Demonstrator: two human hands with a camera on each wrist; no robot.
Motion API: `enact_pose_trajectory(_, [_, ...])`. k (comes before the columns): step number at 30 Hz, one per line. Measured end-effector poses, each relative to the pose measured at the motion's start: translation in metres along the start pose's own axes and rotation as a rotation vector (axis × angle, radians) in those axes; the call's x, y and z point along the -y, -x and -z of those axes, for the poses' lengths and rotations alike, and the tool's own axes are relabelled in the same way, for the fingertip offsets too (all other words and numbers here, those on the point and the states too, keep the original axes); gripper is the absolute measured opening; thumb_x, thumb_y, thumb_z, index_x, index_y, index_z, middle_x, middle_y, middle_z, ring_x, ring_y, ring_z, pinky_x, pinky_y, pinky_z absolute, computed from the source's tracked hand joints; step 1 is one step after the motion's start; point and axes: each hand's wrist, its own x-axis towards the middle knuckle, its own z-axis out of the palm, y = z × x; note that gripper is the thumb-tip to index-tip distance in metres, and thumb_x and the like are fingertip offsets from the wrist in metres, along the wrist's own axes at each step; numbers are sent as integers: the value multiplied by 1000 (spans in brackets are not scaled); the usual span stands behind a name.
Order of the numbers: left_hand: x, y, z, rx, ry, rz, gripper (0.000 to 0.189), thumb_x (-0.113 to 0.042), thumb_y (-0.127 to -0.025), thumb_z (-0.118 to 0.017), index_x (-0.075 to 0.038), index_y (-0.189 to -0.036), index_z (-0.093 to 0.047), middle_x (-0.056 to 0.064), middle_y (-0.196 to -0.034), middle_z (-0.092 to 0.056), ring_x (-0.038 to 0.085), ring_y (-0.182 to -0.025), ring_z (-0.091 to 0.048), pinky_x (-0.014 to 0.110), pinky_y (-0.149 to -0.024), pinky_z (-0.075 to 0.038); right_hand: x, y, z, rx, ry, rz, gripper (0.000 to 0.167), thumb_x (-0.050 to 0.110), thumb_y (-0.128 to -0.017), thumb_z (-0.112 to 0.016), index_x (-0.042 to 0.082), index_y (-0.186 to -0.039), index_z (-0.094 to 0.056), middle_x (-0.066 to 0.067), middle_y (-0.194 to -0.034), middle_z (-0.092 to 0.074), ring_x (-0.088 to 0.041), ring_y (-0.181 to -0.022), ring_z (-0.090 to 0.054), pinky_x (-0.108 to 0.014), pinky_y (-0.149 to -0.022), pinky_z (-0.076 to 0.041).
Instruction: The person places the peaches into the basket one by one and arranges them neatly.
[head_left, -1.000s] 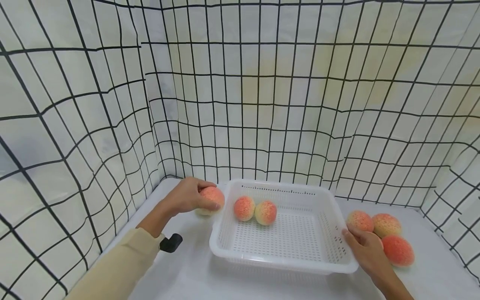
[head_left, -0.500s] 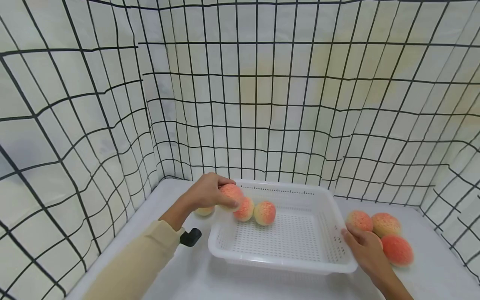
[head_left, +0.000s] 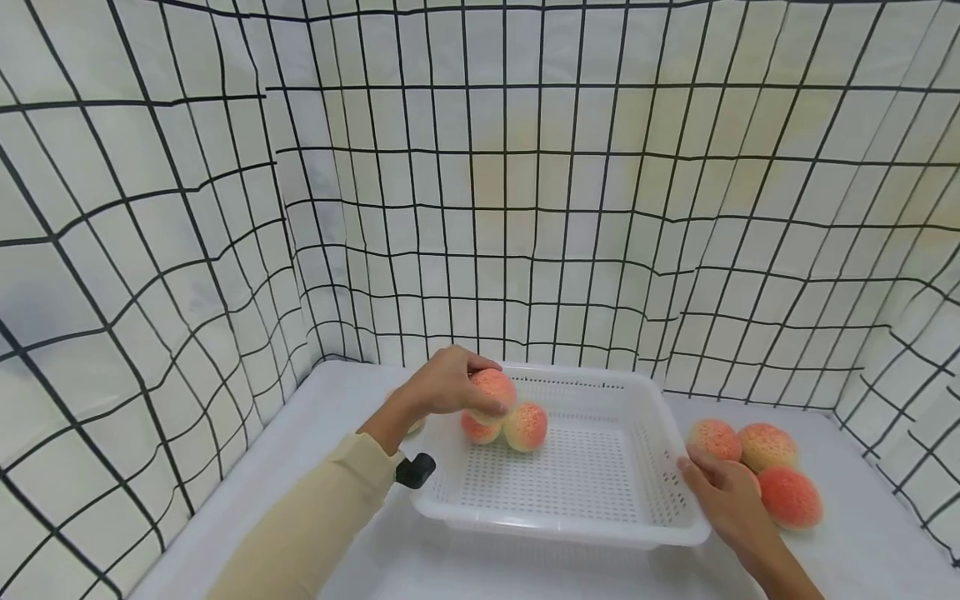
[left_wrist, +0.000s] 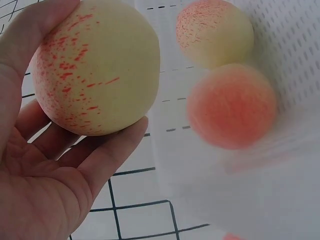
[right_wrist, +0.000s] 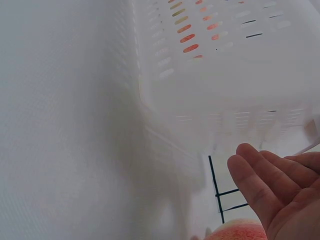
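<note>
My left hand (head_left: pixel 444 382) holds a red-and-yellow peach (head_left: pixel 495 388) by its sides, above the left part of a white perforated plastic basket (head_left: pixel 558 527). In the left wrist view, thumb and fingers span this peach (left_wrist: pixel 102 70). Below it inside the basket lie two peaches side by side: one (head_left: pixel 480 430) is partly covered by the held peach, the other (head_left: pixel 526 427) shows whole. At the basket's right rim rests my right hand (head_left: pixel 726 498). The right wrist view shows its fingers (right_wrist: pixel 252 185) extended beside the basket's outer wall.
Several peaches (head_left: pixel 790 497) cluster on the white table (head_left: pixel 352 550) right of the basket, partly behind the right hand. Another peach (head_left: pixel 415 426) peeks out behind the left wrist, outside the basket. Black netting (head_left: pixel 536 212) over white walls encloses the back and sides.
My left hand has carried the peach rightward from beside the basket, over its left rim, to above the two peaches inside. The right hand keeps its place at the right rim.
</note>
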Motion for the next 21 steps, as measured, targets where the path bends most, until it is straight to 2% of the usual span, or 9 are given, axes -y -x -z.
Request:
enact_pose_trajectory(8, [-6, -9, -9, 15, 5, -57, 65, -30, -74, -93, -14, -134, -72, -6, -104, -77, 14, -90, -66, 28, -76, -56, 1, -1, 0, 8, -14, -10, 62, 30, -109, -52, -3, -157, -31, -29, -145, -57, -15, -79, -71, -29, -65, -61])
enact_pose_trajectory(14, [-11, -16, -17, 34, 3, -61, 63, -31, -74, -94, -16, -132, -73, -5, -106, -76, 15, -93, -65, 27, -77, -55, 0, -3, -1, 11, -40, -25, 62, 30, -109, -53, -3, -157, -30, -30, -144, -58, -17, -79, -73, -31, -68, -63])
enact_pose_trajectory(17, [-13, -21, -22, 43, 17, -75, 62, -30, -74, -94, -16, -131, -73, -5, -105, -76, 15, -92, -65, 27, -75, -55, 0, -4, -1, 11, -46, -27, 63, 30, -109, -53, -4, -157, -30, -30, -141, -60, -17, -78, -73, -32, -67, -63])
enact_pose_trajectory(21, [-16, -27, -29, 53, -9, -91, 62, -31, -75, -92, -16, -132, -73, -6, -103, -77, 14, -89, -65, 28, -74, -55, -2, -4, -1, 14, -52, -37, 63, 30, -109, -53, -4, -157, -30, -30, -139, -62, -18, -77, -73, -33, -67, -63])
